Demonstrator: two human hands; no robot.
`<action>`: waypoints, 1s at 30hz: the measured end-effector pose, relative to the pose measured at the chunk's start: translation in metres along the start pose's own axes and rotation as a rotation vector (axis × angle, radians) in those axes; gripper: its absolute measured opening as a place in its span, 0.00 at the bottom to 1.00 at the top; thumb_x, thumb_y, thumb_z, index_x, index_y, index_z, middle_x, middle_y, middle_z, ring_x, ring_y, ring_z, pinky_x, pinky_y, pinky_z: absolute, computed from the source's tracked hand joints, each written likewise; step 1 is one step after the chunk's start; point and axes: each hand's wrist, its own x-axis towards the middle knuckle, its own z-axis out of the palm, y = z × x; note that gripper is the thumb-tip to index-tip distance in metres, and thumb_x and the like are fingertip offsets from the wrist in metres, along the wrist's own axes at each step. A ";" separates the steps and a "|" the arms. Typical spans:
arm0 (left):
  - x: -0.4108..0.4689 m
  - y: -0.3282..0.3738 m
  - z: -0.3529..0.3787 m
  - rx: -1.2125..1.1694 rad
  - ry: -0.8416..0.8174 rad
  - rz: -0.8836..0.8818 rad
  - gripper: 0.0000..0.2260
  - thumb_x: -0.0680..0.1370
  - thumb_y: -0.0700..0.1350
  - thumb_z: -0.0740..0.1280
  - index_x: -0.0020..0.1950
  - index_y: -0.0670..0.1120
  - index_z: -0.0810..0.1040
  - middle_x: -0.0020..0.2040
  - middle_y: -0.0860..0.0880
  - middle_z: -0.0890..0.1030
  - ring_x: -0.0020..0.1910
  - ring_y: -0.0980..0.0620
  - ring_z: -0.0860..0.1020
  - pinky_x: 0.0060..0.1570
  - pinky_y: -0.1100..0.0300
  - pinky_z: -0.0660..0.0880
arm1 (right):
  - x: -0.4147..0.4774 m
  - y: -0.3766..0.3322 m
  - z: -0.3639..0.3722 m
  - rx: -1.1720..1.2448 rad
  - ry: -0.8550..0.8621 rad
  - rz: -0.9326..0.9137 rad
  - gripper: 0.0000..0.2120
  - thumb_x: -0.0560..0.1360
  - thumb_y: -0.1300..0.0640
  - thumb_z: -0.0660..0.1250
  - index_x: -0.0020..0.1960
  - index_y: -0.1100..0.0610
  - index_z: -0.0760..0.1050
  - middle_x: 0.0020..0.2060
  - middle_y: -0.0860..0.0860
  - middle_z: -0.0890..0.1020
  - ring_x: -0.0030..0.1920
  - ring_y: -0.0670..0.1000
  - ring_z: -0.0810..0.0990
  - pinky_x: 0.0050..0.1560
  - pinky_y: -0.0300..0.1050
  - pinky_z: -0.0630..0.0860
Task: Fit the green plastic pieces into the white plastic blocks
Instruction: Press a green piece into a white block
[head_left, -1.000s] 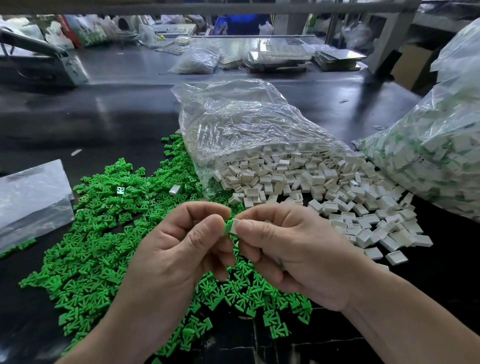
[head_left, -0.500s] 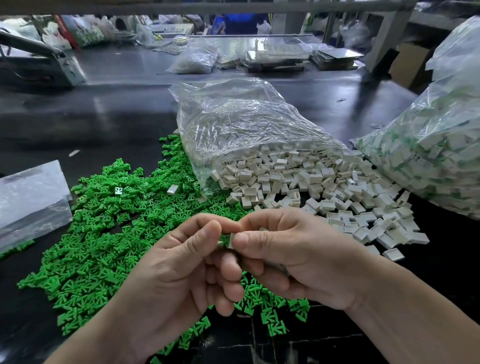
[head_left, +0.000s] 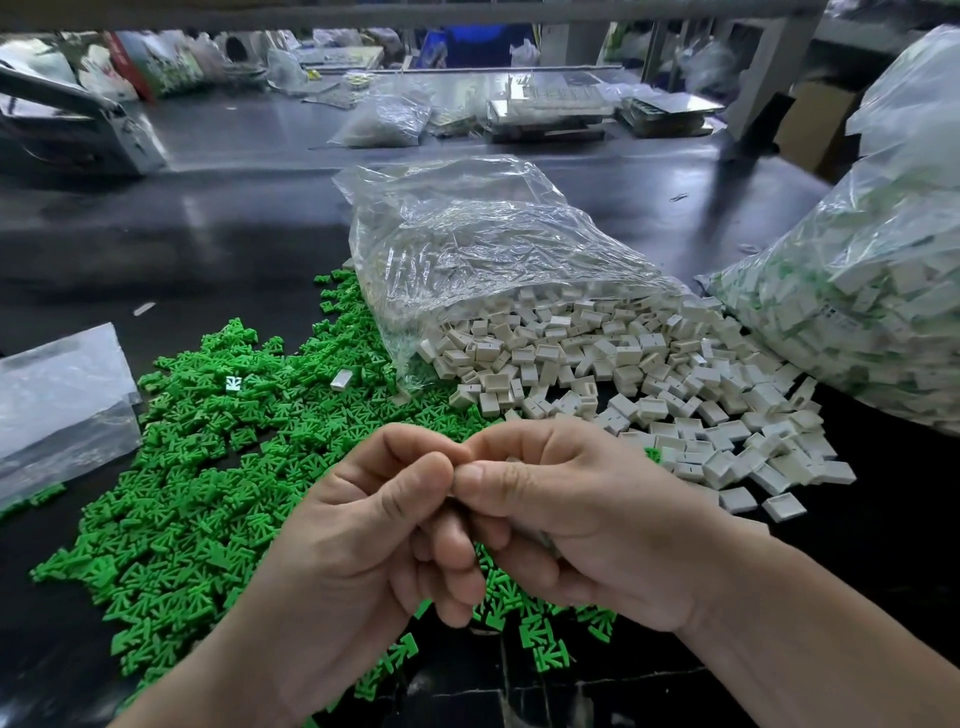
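Left hand (head_left: 363, 525) and right hand (head_left: 587, 525) met thumb to thumb, fingers curled; anything pinched was hidden, so grip and axis untellable. Green pieces (head_left: 208, 467) heaped near left; white blocks (head_left: 649, 374) spilled right from clear bag (head_left: 467, 249), mouth facing near.

You have: green pieces (head_left: 197, 483), bright green all over, plain; white blocks (head_left: 649, 374), off-white, plain; table (head_left: 208, 249), glossy black; open bag (head_left: 493, 244) over your blocks, clear; big bag (head_left: 872, 291) at your right, clear, contents white flecked with green; plastic sheet (head_left: 57, 395) at your left, clear, greyish; cardboard box (head_left: 815, 130), brown; stray tile (head_left: 231, 383), white, green branching mark.
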 end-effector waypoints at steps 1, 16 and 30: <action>0.000 0.000 0.000 0.022 0.033 0.014 0.14 0.68 0.46 0.79 0.48 0.42 0.81 0.28 0.41 0.80 0.24 0.46 0.80 0.24 0.58 0.78 | 0.000 0.000 0.001 -0.002 0.004 0.000 0.13 0.80 0.56 0.66 0.37 0.53 0.75 0.26 0.51 0.75 0.20 0.44 0.68 0.20 0.32 0.62; 0.000 0.000 0.006 0.049 0.115 0.054 0.18 0.65 0.49 0.81 0.47 0.42 0.80 0.26 0.42 0.77 0.21 0.47 0.77 0.22 0.59 0.76 | 0.002 0.001 0.006 -0.002 0.035 0.028 0.18 0.83 0.55 0.65 0.34 0.51 0.76 0.29 0.56 0.74 0.22 0.46 0.67 0.20 0.34 0.61; -0.005 0.009 -0.003 0.529 0.221 0.315 0.16 0.70 0.54 0.75 0.51 0.45 0.80 0.33 0.41 0.79 0.29 0.42 0.79 0.27 0.56 0.74 | 0.008 0.003 -0.015 0.532 -0.153 -0.111 0.05 0.72 0.60 0.70 0.45 0.58 0.76 0.40 0.56 0.80 0.27 0.46 0.78 0.20 0.34 0.70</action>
